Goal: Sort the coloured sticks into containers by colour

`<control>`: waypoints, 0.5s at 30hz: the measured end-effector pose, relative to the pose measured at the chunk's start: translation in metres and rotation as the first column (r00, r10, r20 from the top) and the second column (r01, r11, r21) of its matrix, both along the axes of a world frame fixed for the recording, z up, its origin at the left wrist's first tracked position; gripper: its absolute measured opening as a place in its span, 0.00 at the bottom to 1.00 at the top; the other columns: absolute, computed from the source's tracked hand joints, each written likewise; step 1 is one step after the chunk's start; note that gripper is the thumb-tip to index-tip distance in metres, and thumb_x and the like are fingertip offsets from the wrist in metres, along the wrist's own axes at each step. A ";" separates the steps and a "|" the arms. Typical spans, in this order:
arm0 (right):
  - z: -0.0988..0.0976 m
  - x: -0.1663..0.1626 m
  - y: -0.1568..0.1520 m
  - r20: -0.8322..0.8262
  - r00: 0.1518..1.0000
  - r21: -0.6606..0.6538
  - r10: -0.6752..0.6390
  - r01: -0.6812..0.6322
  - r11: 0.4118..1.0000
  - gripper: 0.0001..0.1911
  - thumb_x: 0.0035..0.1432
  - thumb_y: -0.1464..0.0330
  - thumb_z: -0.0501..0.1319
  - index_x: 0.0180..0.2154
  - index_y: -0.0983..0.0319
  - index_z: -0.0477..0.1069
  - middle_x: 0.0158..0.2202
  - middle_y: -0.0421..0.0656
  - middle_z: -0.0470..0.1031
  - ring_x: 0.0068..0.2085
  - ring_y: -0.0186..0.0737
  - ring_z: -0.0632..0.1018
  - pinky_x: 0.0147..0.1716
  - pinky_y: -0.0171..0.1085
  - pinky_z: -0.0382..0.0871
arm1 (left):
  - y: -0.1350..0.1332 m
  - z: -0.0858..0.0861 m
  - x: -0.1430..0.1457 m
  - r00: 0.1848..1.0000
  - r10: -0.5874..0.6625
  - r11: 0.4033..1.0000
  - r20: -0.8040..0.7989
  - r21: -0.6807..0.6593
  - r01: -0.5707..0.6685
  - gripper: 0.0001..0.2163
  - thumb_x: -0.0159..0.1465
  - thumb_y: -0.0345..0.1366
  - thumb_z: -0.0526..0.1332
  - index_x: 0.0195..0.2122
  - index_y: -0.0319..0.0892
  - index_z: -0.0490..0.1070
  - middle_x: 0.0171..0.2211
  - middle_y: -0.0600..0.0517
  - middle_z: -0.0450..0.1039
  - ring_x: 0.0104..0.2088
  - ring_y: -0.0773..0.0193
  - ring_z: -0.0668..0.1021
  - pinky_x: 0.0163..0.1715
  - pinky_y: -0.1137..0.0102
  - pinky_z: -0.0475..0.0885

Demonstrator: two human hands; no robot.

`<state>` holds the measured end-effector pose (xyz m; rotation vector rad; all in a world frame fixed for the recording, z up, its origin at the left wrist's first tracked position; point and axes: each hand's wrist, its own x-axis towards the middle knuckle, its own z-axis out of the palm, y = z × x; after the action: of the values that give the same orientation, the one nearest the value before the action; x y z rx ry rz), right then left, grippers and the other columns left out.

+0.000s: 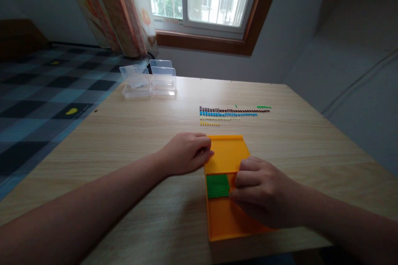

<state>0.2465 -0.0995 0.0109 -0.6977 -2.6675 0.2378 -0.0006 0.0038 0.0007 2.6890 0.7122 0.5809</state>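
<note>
An open orange plastic box lies on the table in front of me, its flat lid folded back away from me. Inside the tray, at the upper left, sits a square green block that looks made up of small bricks in rows. My left hand is closed at the lid's left edge, fingers curled and fingertips against the rim. Over the tray, my right hand is closed in a pinch at the block's right edge. Whatever its fingertips hold is hidden or too small to name.
Beyond the box, tiny pieces lie in rows: dark brown, blue, pale, yellow and green. Clear plastic cases with raised lids stand at the table's far left. A checked bed adjoins the left side.
</note>
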 end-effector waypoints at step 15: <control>-0.003 0.002 0.005 0.046 0.998 0.012 -0.034 0.034 0.999 0.08 0.65 0.73 0.59 0.35 0.61 0.76 0.30 0.41 0.73 0.33 0.40 0.65 0.34 0.42 0.52 | -0.001 0.000 0.000 1.000 -0.005 1.000 0.004 0.009 0.005 0.12 0.69 0.38 0.56 0.28 0.42 0.65 0.27 0.54 0.70 0.25 0.66 0.70 0.26 0.70 0.61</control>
<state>0.2483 -0.0946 0.0083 -0.7531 -2.6963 0.2004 -0.0007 0.0031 0.0004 2.6962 0.7035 0.5897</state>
